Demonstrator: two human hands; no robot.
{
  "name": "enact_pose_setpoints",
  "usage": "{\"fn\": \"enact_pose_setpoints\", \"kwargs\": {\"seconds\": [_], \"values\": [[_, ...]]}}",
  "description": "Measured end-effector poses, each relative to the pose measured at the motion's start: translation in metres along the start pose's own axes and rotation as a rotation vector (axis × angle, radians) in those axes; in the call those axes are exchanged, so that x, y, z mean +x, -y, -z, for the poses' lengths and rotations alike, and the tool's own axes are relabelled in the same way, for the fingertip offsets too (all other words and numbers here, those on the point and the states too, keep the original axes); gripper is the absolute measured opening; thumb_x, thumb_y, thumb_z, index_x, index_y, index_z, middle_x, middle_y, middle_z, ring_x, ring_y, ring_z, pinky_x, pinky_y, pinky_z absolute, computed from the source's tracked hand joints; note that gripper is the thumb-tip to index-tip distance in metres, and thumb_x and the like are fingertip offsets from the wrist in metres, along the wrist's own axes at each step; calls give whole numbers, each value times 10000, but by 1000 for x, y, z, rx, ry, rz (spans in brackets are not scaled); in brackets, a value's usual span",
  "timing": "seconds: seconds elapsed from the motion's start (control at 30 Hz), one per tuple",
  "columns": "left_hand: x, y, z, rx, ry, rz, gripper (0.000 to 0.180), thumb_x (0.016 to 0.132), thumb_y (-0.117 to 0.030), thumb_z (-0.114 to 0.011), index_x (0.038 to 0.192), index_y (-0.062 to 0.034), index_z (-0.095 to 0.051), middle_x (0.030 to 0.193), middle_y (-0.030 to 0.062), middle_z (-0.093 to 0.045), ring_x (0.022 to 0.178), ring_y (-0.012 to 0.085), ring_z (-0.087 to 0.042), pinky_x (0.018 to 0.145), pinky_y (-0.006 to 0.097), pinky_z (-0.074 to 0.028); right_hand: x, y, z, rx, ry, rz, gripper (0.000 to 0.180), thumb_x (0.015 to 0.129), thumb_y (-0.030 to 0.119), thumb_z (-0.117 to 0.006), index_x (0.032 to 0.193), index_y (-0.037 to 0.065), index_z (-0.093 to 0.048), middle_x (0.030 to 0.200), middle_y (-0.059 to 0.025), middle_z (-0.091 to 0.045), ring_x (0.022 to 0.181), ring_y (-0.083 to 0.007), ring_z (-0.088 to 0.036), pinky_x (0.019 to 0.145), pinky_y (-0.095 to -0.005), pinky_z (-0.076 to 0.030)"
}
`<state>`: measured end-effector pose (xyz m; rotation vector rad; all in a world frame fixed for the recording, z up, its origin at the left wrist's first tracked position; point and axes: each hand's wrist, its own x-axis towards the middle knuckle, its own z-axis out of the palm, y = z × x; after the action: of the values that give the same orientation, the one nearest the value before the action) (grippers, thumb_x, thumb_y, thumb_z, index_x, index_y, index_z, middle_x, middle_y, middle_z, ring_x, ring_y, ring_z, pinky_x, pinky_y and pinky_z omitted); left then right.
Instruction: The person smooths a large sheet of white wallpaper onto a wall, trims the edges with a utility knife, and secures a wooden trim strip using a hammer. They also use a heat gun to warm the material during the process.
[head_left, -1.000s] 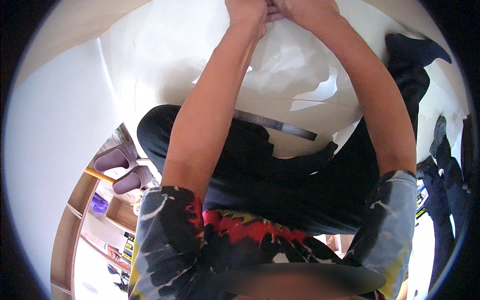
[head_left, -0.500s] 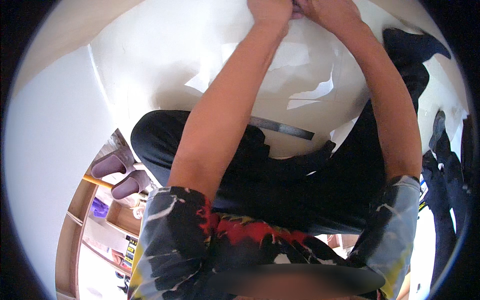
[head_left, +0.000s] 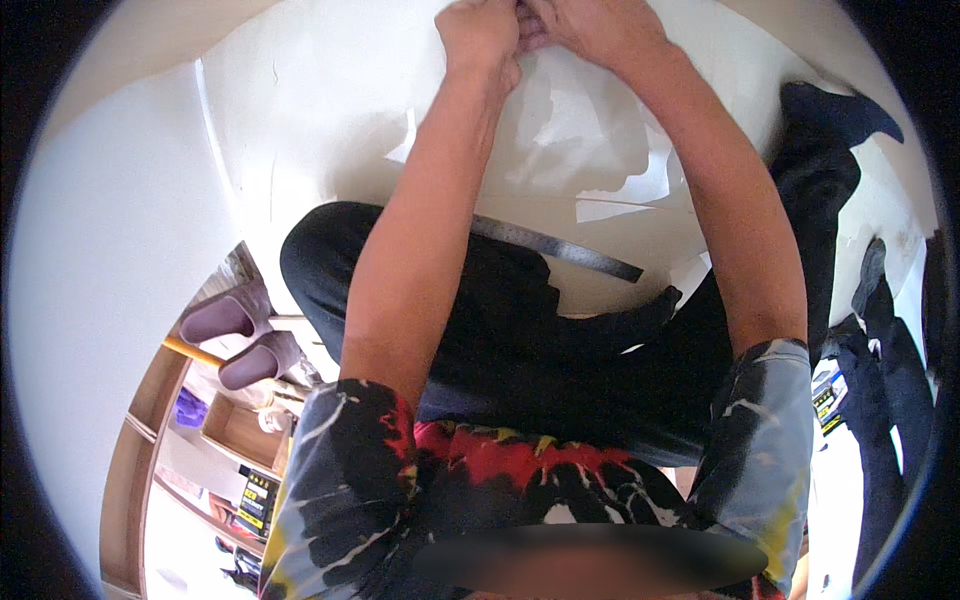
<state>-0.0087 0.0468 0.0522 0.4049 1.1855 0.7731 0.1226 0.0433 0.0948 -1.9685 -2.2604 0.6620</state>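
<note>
Both my arms reach to the upper edge of the view, where the hands meet close together over the pale, glossy surface [head_left: 310, 130]. The fingers of my left hand [head_left: 482, 38] are curled closed, and the fingertips are partly cut off by the edge. My right hand [head_left: 605, 30] is beside it, its fingers bent in against the left hand. Whatever lies between the fingers is too hidden to name. Nearer my body, a flat grey metal strip like a ruler [head_left: 570, 253] lies in front of my folded leg, partly behind my left forearm.
My black-trousered legs [head_left: 330, 255] are folded on the left and stretched out on the right. Two purple-brown slippers [head_left: 225, 318] and a wooden shelf unit [head_left: 232, 437] are at the lower left. Black-clad legs [head_left: 890, 400] show at the right rim.
Both hands have shifted left and slightly down in the view, staying close together. The surroundings have moved a little as the view turned. The metal strip still lies by my leg.
</note>
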Motion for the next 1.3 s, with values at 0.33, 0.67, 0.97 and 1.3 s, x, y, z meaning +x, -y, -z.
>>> {"fn": "enact_pose_setpoints", "kwargs": {"seconds": [0.33,0.67,0.97,1.3], "values": [[21,-10,10,15,-53,-43,359,1064,-258,-617,932,74,-657,796,134,-686,646,224,-669,572,341,-574,18,14,7,-11,-21,43,268,982,245,-553,1090,20,-653,1078,-232,-718,1039,-400,-693,917,-494,-543],[23,-3,-10,20,-92,-106,369,1064,-226,-613,887,94,-662,766,144,-691,616,223,-673,542,344,-579,5,5,17,-18,-47,20,266,981,222,-554,1126,28,-664,1087,-226,-731,1073,-387,-696,952,-485,-533],[24,8,-16,21,-74,-111,355,1058,-211,-622,869,87,-663,760,151,-690,618,227,-684,539,343,-593,2,-10,10,-42,-68,24,268,978,229,-559,1134,46,-677,1054,-228,-727,1027,-388,-702,902,-494,-549],[25,25,-42,28,-61,-146,368,1042,-213,-650,830,87,-669,753,149,-691,592,220,-675,513,337,-587,-15,-35,11,-57,-127,11,286,984,263,-570,1181,82,-672,1023,-219,-725,998,-397,-697,901,-496,-544]]}}
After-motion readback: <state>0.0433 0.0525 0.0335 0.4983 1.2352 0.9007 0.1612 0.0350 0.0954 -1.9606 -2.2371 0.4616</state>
